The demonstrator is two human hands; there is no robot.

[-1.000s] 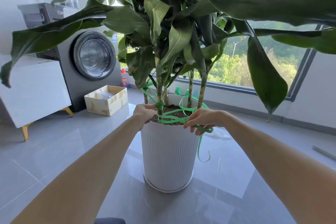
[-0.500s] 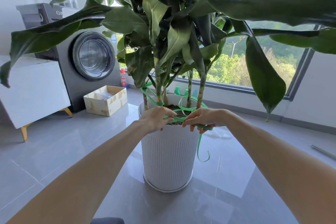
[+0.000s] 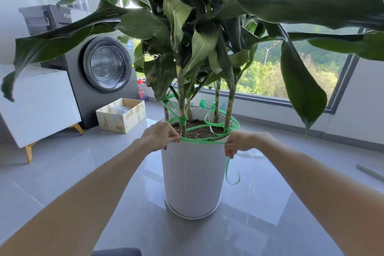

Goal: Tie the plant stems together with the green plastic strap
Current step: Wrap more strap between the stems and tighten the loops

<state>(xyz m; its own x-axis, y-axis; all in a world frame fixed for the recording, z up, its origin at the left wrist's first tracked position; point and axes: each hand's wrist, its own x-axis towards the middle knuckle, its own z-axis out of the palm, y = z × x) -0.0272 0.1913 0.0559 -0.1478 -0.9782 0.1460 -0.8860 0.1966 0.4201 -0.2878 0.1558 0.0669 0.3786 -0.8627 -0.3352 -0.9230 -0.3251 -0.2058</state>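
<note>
A tall leafy plant with several stems (image 3: pixel 181 102) grows from a white ribbed pot (image 3: pixel 193 181) on the floor. A green plastic strap (image 3: pixel 202 140) is wrapped round the left stems, loops behind the right stems and runs taut across the pot's front rim. My left hand (image 3: pixel 160 136) pinches the strap at the rim's left side. My right hand (image 3: pixel 238 141) pinches it at the rim's right side. The strap's free end hangs below my right hand and curls beside the pot.
A grey washing machine (image 3: pixel 99 68) and a white cabinet (image 3: pixel 35 104) stand at the left. An open cardboard box (image 3: pixel 121 115) sits on the grey tile floor. Bottles line the window sill behind the pot. A thin rod (image 3: pixel 369 172) lies at the far right.
My hands have moved apart along the pot's front rim, stretching the strap straight between them. The left hand moved from the stem to the strap earlier.
</note>
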